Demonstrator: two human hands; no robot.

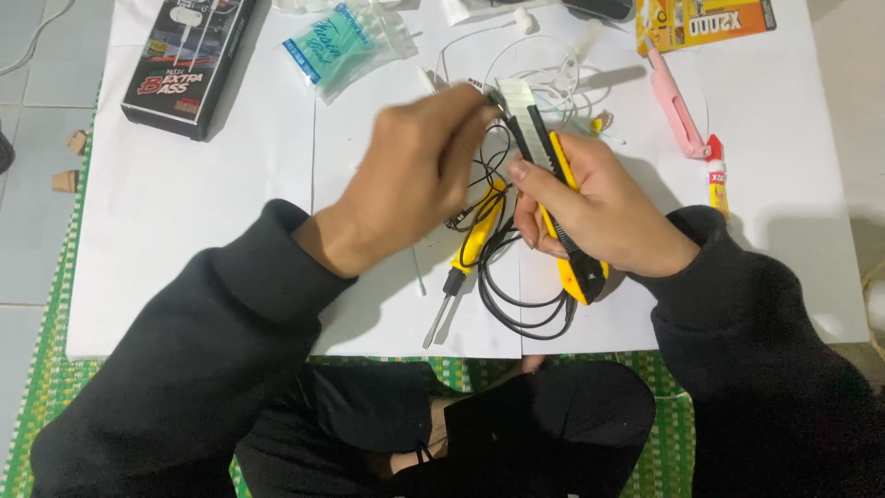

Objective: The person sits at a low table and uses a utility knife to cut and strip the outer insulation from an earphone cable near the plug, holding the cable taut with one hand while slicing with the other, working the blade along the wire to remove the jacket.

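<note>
The person is sitting over a white paper sheet (184,231) spread on a green woven mat (64,304), and the right hand (595,207) is wrapping firmly around a yellow-and-black plastic utility knife (553,184), its segmented steel blade pushed out and pointing away from the body. The left hand (415,175) is pinching a thin cable end right at that blade tip, fingers closed tight on it, though motion blur is hiding exactly how much wire is showing. Judging from this, the cutting or stripping of the wire is under way rather than finished: the blade is meeting the cable, and no bared strands are visible yet. The black rubber-coated cable (516,304) is trailing from the pinch down under the knife, looping just below the knife's handle end. Just left of the knife a yellow-handled screwdriver (466,258) is lying untouched, its shaft pointing toward the body. Beyond the knife's blade a tangle of thin white earphone wire (553,83) is resting; to the right of the knife a pink plastic cutter (676,106) and a small glue tube (717,184) are lying, well apart from it. Far left of the knife a black product box (184,60) is sitting, with a clear bag of cotton swabs (346,46) between box and knife.
</note>
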